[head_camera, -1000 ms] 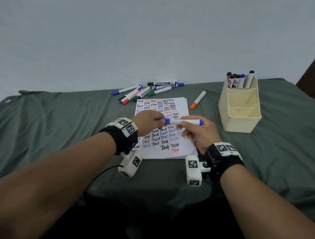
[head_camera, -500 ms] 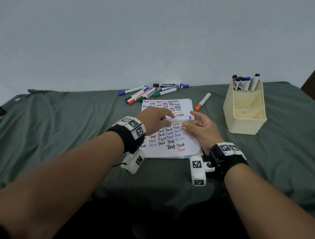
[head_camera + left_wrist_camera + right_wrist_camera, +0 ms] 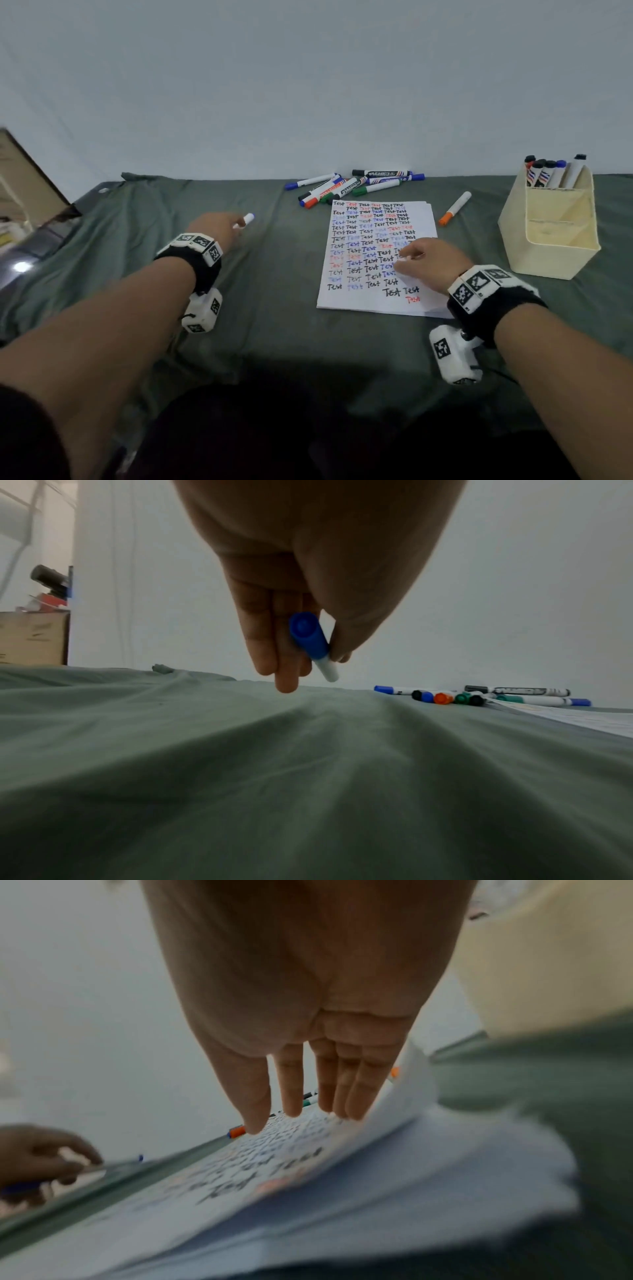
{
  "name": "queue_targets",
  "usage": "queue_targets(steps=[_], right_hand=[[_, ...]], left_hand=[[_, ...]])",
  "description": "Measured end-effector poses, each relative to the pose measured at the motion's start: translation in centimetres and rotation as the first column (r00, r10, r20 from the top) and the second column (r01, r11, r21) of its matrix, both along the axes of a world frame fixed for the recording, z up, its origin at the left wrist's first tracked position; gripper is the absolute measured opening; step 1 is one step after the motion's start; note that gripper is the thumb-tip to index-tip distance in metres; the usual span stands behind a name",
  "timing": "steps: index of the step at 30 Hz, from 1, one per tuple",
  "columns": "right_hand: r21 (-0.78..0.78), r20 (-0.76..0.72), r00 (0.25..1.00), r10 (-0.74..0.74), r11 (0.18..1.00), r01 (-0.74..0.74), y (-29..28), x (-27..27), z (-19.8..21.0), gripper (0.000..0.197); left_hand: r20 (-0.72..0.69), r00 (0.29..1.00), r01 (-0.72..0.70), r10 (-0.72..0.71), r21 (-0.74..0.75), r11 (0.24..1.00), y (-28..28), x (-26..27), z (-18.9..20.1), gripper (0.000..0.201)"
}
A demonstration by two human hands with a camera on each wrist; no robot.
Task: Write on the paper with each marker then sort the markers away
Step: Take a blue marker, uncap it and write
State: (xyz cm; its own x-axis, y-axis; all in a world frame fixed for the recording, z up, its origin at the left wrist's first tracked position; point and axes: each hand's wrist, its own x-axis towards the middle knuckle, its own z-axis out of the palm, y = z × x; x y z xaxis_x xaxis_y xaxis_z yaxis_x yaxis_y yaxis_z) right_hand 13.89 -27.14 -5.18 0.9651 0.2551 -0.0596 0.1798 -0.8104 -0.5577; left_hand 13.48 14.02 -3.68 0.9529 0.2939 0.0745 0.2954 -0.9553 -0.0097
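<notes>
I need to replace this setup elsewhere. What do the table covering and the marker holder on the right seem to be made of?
The table covering looks like soft woven fabric, dull grey-green: it lies in folds and creases and shows no shine. The marker holder looks like moulded plastic, cream and smooth with a slight sheen: its walls are thin, its corners rounded and its dividers look built in. Neither can be told for certain from looks alone.

Cloth-draped table, bare wall

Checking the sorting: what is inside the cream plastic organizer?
The cream plastic organizer holds upright markers in its rear compartment; the nearer compartments show none, though their floors are hidden.
</notes>
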Motion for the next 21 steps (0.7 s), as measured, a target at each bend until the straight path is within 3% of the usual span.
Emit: queue_targets(steps=[3,6,10,13,21], right_hand=[[-0.249,-0.001,0.989,0.15,0.958,-0.146,0.7,0.1,1.8,0.035],[-0.368,0.027,0.971,0.236,0.906,-0.209,1.2,0.3,3.2,0.029],[-0.45,0.021,0.966,0.256,0.866,-0.22,1.2,1.0,3.9,0.031],[-0.496,-0.001,0.97,0.243,0.842,-0.212,0.5,1.6,3.9,0.033],[-0.486,-0.023,0.992,0.127,0.865,-0.122,-2.8,2.4,2.8,0.044]], left_hand=[[0.027,0.999,-0.031,0.03,0.034,0.999,1.5,0.2,-0.1,0.034],[-0.041,0.999,-0.011,0.013,0.043,0.999,2.1,0.3,-0.7,0.038],[-0.096,0.995,-0.025,0.024,-0.007,1.0,2.3,0.0,-1.6,0.032],[-0.105,0.993,-0.051,0.045,-0.055,0.997,2.7,-0.3,-1.8,0.038],[-0.084,0.992,-0.095,0.092,-0.033,0.995,3.3,-0.1,-2.0,0.039]])
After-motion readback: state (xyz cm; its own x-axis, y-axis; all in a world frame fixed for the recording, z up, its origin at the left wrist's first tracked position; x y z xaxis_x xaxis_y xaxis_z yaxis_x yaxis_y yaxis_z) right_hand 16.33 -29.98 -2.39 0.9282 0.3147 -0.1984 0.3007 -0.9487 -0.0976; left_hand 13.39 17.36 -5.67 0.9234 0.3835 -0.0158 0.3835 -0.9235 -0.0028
